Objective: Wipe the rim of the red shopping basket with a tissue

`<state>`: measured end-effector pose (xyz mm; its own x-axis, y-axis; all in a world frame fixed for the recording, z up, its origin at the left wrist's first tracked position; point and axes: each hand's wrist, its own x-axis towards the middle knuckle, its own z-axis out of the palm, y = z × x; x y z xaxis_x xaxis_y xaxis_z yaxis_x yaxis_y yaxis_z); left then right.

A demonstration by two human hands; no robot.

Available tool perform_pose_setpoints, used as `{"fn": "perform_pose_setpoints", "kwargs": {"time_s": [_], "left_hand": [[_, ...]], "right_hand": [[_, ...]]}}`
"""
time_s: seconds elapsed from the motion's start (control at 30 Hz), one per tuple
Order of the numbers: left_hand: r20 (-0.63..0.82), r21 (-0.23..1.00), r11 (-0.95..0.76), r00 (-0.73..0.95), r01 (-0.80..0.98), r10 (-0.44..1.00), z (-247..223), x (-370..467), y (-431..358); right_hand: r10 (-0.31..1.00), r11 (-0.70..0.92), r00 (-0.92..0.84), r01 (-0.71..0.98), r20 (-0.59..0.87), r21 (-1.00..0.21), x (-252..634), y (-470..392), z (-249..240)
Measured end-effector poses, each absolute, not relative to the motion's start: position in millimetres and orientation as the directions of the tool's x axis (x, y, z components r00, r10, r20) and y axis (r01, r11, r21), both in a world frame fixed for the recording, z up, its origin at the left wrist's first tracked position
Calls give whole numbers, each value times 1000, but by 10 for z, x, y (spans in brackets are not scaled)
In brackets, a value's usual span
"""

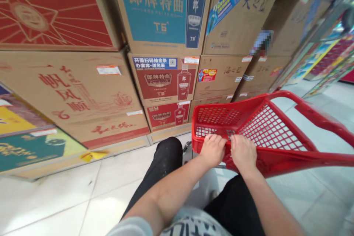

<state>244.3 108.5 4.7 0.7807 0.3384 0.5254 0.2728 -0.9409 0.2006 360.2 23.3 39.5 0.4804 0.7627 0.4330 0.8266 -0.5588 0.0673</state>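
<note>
One red cart (276,160), beside boxes (159,92): our left hand (214,150) and right hand (243,152) grasped its rim, fingers curled over.

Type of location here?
Probably a supermarket aisle: a red shopping basket cart, stacked printed cartons with small price-style labels, and blurred, colourful shelving at right.

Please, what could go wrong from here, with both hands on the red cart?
The red cart stands beside the stacked cartons, so its edge might scrape them if it swings. The left hand and right hand grip one side near a corner, away from the handle, so steering may be awkward. The black-trousered knee is near that corner and could get bumped.
</note>
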Motion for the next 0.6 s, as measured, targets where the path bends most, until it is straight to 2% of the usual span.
{"fn": "perform_pose_setpoints", "kwargs": {"time_s": [0.03,0.1,0.2,0.27,0.33,0.43,0.53,0.6], "left_hand": [[532,203,-941,775,272,339,35,2440,1107],[544,205,-941,767,271,339,5,2435,1131],[555,195,-941,760,277,339,-42,2439,1138],[557,181,-943,761,281,334,-64,2453,1151],[556,166,-946,765,280,324,-77,2474,1185],[555,147,-950,772,275,309,-90,2501,1268],[553,120,-952,778,280,299,-105,2509,1335],[546,100,-954,786,282,290,-117,2509,1345]], "right_hand": [[781,-554,476,827,404,96,3601,245,385],[828,-539,506,837,242,91,3700,317,421],[863,-505,502,861,-57,-54,4011,519,549],[840,-543,539,830,-70,-129,4167,645,605],[810,-582,585,801,-23,-141,4170,705,608],[828,-561,561,827,-18,-12,3931,651,554],[837,-547,540,818,93,176,3723,543,525],[865,-501,493,842,88,200,3741,524,535]]}}
